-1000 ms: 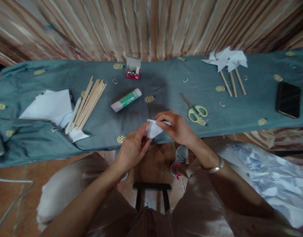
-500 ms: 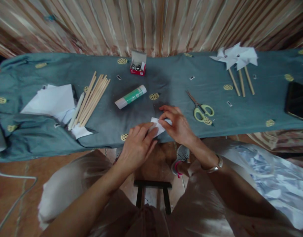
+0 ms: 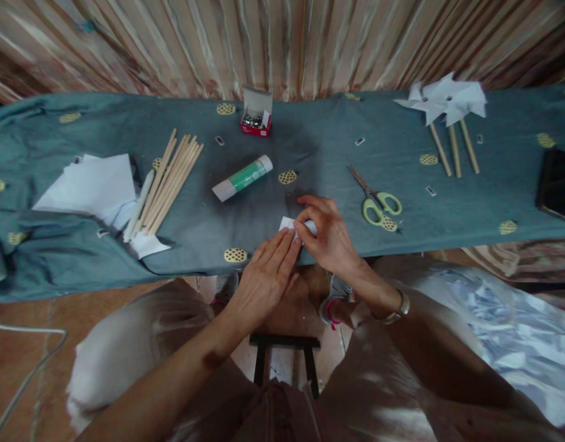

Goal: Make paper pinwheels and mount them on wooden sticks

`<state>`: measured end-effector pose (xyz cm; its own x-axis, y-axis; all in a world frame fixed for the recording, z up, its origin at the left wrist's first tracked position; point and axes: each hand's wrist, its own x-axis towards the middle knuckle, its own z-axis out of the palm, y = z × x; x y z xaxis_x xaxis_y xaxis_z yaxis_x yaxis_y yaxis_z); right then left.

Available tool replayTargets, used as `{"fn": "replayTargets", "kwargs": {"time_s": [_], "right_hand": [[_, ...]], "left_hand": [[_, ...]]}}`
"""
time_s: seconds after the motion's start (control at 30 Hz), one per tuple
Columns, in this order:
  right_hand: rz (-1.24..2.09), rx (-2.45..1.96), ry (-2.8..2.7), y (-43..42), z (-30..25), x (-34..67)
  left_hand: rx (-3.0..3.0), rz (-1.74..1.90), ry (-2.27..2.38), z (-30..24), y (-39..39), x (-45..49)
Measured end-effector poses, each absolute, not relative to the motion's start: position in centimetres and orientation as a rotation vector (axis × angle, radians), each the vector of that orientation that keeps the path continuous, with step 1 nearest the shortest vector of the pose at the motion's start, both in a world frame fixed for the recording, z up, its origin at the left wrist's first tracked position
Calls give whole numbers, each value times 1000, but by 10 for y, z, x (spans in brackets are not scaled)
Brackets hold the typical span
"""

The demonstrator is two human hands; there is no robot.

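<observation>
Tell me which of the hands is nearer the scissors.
Right. The right hand is left of the scissors; the left hand is farther left and closer to the body.

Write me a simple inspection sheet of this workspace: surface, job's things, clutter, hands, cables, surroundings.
Surface: blue-green cloth, pineapple prints, wrinkled at left.
Job's things: small white paper, partly hidden by the hands.
Clutter: sheets, sticks, tube, open box of shiny bits, scissors, pinwheels, phone.
Hands: left hand flat, fingertips on the paper; right hand pinching it.
Cables: one white cable, lower left.
Surroundings: striped curtain beyond the cloth; dark stool and tiled floor below.
</observation>
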<state>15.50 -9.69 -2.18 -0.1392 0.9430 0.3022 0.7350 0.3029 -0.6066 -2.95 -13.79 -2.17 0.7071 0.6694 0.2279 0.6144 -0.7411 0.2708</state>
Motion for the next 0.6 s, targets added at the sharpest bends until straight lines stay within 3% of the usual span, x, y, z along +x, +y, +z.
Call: {"fn": "replayTargets", "kwargs": {"time_s": [0.6], "right_hand": [[281,-1708,-1880,-126,-30,165]], "left_hand": [[2854,362,1044,-26,-142,-31]]}}
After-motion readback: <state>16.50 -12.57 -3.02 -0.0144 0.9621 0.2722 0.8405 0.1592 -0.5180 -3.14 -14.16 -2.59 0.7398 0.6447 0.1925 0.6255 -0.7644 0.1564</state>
